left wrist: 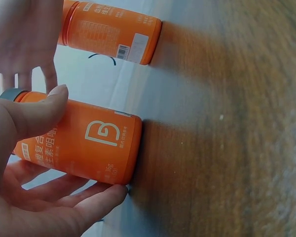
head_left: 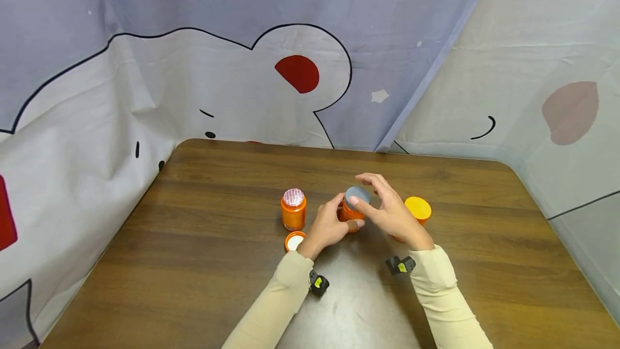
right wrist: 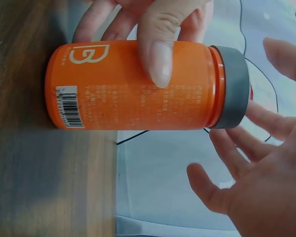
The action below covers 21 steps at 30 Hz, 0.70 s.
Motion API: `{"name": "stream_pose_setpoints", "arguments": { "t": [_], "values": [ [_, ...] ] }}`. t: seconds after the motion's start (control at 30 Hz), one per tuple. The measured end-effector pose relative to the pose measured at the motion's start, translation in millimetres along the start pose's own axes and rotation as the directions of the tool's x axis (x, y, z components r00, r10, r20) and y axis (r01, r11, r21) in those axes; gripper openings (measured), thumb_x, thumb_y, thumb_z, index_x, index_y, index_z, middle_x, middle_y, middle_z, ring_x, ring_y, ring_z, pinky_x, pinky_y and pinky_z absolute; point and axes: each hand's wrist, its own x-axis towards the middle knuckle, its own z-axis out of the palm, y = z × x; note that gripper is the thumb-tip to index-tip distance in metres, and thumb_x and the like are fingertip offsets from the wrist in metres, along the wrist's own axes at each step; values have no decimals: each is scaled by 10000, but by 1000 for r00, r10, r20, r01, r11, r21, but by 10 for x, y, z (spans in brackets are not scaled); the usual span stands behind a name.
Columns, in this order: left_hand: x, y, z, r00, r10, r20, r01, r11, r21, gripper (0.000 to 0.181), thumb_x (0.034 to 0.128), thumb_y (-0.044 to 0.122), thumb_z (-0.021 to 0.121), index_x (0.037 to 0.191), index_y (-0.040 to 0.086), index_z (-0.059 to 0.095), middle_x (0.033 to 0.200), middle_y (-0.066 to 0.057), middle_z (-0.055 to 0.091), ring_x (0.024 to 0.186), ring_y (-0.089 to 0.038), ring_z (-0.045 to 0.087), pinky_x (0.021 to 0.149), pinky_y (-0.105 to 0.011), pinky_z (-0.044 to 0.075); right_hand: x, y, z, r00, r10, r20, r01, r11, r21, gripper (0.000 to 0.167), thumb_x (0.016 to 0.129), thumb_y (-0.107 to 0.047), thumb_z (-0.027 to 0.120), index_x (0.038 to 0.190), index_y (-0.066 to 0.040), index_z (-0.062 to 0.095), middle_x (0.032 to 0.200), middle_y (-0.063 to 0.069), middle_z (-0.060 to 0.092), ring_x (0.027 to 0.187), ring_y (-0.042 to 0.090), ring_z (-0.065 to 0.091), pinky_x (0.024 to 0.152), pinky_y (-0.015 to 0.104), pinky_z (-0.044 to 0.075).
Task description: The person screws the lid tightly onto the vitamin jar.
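On a wooden table, left fingers grip an upright bottle, lid up; right fingers spread loosely.

Held bottle of smooth plastic, matt plastic cap, glossy wood-grain tabletop, creased cloth backdrop

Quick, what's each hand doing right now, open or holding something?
Left hand: holding the grey-lidded bottle.
Right hand: open, close by the lid; whether it touches, I can't tell.
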Motion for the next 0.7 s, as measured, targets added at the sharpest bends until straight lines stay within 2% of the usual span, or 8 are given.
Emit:
{"name": "stream_pose_setpoints", "arguments": {
  "t": [0.13, 0.27, 0.53, 0.7],
  "values": [
    [1, 5, -6, 1000, 4, -2, -4, 1000, 8, 597, 754, 281, 755, 1279, 173, 491, 1122, -1, 621, 950, -148, 602, 854, -315, 472, -29, -147, -49, 998, -35, 45, 32, 998, 59, 483, 891, -119, 594, 1338, -118, 411, 1334, 60, 448, 1241, 255, 393, 985, 477, 320],
    [0, 4, -10, 1000, -4, 5, 4, 1000, 8, 604, 755, 290, 756, 1282, 171, 486, 1132, -6, 616, 964, -160, 604, 860, -324, 471, -55, -340, -101, 994, -65, 85, 57, 994, 98, 513, 856, 58, 542, 1337, -38, 394, 1323, 136, 466, 1234, 302, 408, 991, 492, 317],
    [6, -9, 1, 1000, -5, 9, 5, 1000, 5, 608, 753, 282, 759, 1284, 181, 479, 1142, 7, 612, 979, -157, 604, 864, -322, 470, -60, -365, -110, 991, -78, 106, 65, 990, 126, 501, 852, 93, 517, 1325, -31, 407, 1287, 131, 490, 1202, 314, 435, 996, 503, 313],
    [10, -13, 2, 1000, -4, 6, 4, 1000, 3, 603, 754, 291, 756, 1281, 178, 483, 1140, 7, 611, 964, -150, 599, 858, -320, 471, -51, -298, -99, 989, -102, 107, 89, 989, 119, 471, 868, 65, 532, 1316, -26, 418, 1290, 133, 489, 1188, 311, 447, 990, 502, 321]
  ]
}}
